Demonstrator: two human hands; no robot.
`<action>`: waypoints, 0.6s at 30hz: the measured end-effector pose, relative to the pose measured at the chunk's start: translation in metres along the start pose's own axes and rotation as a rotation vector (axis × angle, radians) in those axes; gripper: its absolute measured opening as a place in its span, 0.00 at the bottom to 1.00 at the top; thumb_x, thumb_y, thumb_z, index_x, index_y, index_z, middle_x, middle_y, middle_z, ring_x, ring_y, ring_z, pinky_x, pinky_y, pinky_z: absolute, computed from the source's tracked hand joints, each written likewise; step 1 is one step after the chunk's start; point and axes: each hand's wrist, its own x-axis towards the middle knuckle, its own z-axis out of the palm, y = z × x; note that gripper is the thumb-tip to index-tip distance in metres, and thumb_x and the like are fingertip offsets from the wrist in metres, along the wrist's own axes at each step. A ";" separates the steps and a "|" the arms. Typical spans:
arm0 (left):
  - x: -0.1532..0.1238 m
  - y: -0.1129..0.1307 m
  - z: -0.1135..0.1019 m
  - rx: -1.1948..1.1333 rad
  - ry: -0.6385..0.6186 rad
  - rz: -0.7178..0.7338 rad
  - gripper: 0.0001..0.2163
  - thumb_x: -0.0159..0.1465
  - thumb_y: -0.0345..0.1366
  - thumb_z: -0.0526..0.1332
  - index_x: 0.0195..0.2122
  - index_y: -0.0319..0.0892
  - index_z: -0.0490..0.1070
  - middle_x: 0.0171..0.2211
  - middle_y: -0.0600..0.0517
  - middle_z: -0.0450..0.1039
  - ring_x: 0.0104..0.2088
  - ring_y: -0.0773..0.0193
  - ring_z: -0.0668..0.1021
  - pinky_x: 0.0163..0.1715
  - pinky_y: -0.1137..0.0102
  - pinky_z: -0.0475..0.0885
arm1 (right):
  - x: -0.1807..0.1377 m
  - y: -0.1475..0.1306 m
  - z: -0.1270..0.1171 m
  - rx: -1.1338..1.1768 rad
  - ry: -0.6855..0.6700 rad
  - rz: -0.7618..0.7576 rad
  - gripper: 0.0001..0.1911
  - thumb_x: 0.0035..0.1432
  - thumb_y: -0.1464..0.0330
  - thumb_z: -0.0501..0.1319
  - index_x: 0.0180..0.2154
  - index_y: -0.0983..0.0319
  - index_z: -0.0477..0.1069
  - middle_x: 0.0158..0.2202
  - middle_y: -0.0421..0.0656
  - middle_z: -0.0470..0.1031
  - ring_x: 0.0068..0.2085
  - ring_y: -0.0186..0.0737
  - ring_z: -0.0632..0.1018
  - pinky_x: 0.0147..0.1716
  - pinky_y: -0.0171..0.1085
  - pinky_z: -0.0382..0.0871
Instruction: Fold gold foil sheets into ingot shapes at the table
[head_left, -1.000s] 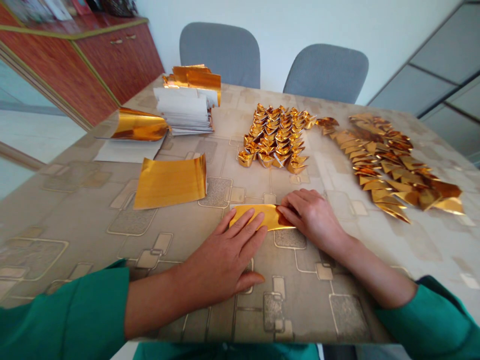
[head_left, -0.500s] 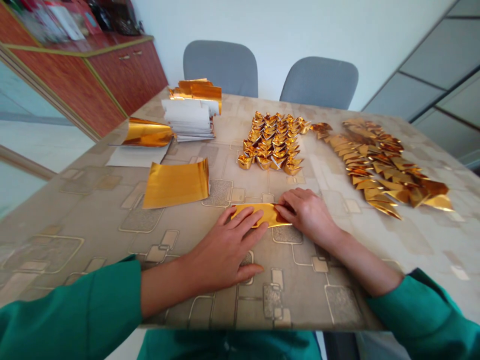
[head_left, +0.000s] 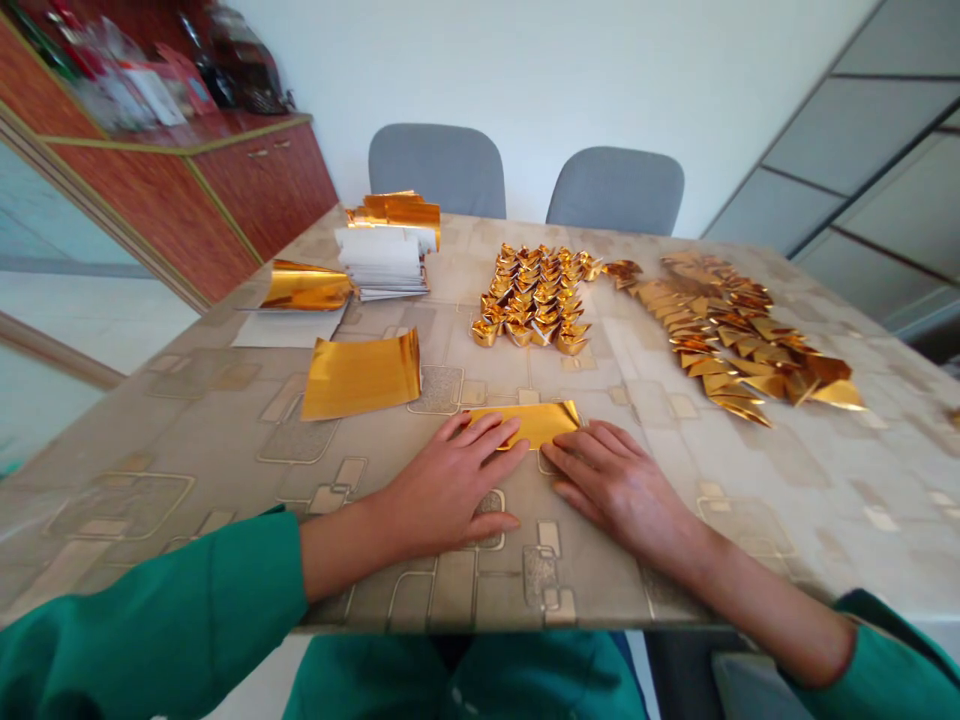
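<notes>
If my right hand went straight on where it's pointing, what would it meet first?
Your right hand would first meet the folded gold paper right at its fingertips, then probably your left hand, though exact depth is unclear.

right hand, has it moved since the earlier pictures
Yes, toward the near edge of the table: the right hand now covers most of a speckled rectangle in the table's pattern that earlier lay mostly bare.
</notes>
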 end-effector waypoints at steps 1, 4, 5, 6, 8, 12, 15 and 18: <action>-0.001 -0.002 0.000 0.006 -0.005 0.012 0.33 0.66 0.58 0.51 0.65 0.41 0.59 0.68 0.41 0.56 0.67 0.48 0.59 0.64 0.52 0.51 | -0.001 0.002 -0.001 0.012 -0.004 0.000 0.15 0.65 0.66 0.59 0.51 0.64 0.72 0.46 0.48 0.77 0.48 0.48 0.75 0.52 0.49 0.66; -0.007 -0.008 -0.001 0.031 -0.019 0.044 0.33 0.67 0.58 0.50 0.67 0.42 0.56 0.69 0.42 0.54 0.68 0.52 0.58 0.65 0.55 0.50 | 0.001 0.004 -0.004 0.041 -0.004 -0.003 0.14 0.66 0.67 0.57 0.50 0.63 0.73 0.44 0.48 0.77 0.46 0.46 0.75 0.55 0.50 0.65; -0.010 -0.011 -0.002 0.045 -0.026 0.048 0.33 0.67 0.58 0.50 0.67 0.42 0.55 0.69 0.43 0.53 0.68 0.53 0.57 0.65 0.56 0.49 | 0.002 0.004 -0.004 0.048 0.000 -0.002 0.13 0.66 0.67 0.57 0.50 0.63 0.73 0.43 0.48 0.77 0.46 0.46 0.75 0.55 0.50 0.65; -0.013 -0.013 -0.002 0.061 -0.032 0.049 0.34 0.67 0.58 0.50 0.68 0.43 0.53 0.69 0.43 0.53 0.69 0.54 0.56 0.65 0.55 0.49 | 0.003 0.004 -0.004 0.053 0.003 -0.002 0.13 0.66 0.67 0.57 0.49 0.62 0.74 0.42 0.47 0.77 0.45 0.45 0.75 0.55 0.50 0.65; -0.021 -0.018 -0.004 0.094 -0.038 0.048 0.34 0.67 0.58 0.51 0.68 0.44 0.52 0.69 0.43 0.53 0.69 0.54 0.56 0.66 0.54 0.48 | 0.005 0.004 -0.005 0.060 0.008 -0.003 0.12 0.66 0.67 0.58 0.48 0.62 0.75 0.41 0.47 0.77 0.45 0.45 0.75 0.53 0.49 0.66; -0.036 -0.028 -0.011 0.136 -0.026 0.074 0.33 0.67 0.57 0.52 0.68 0.45 0.53 0.68 0.42 0.55 0.69 0.54 0.57 0.66 0.53 0.45 | 0.008 0.006 -0.006 0.076 0.009 -0.014 0.11 0.66 0.67 0.58 0.46 0.62 0.76 0.38 0.47 0.77 0.44 0.44 0.75 0.51 0.47 0.67; -0.041 -0.033 -0.016 0.150 -0.023 0.099 0.32 0.67 0.57 0.52 0.68 0.46 0.55 0.68 0.43 0.56 0.68 0.53 0.58 0.66 0.52 0.46 | 0.009 0.008 -0.006 0.078 0.009 -0.028 0.10 0.67 0.68 0.57 0.44 0.62 0.76 0.38 0.46 0.77 0.43 0.43 0.76 0.51 0.46 0.66; -0.042 -0.037 -0.018 0.153 -0.031 0.116 0.32 0.67 0.57 0.52 0.67 0.46 0.56 0.67 0.44 0.57 0.68 0.54 0.59 0.66 0.53 0.45 | 0.009 0.009 -0.006 0.073 0.003 -0.031 0.11 0.67 0.67 0.56 0.44 0.62 0.76 0.38 0.46 0.77 0.42 0.42 0.76 0.52 0.46 0.66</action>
